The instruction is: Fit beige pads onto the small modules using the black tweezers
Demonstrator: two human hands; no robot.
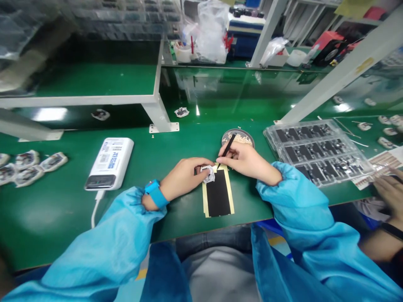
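Note:
My left hand [185, 178] is closed on a small white plastic housing [208, 174], pinched between thumb and fingers. Black tweezers [229, 147] are gripped in my right hand [245, 159], their tips pointing down beside the housing. Beneath both hands lies a black rectangular pad [218, 197] edged with yellow tape [232, 205]. The tweezer tips are close to the pad's upper end; whether they hold anything is too small to tell. Just behind my right hand sits a round dish [251, 136] of small pale pieces, partly hidden by the hand.
A white power bank [110, 163] with a cable lies left, near several white-framed parts [28, 167]. Stacked clear trays [317, 151] of dark parts stand right. Shelf legs [162, 113] rise behind. Another person's hand [388, 193] is at the right edge.

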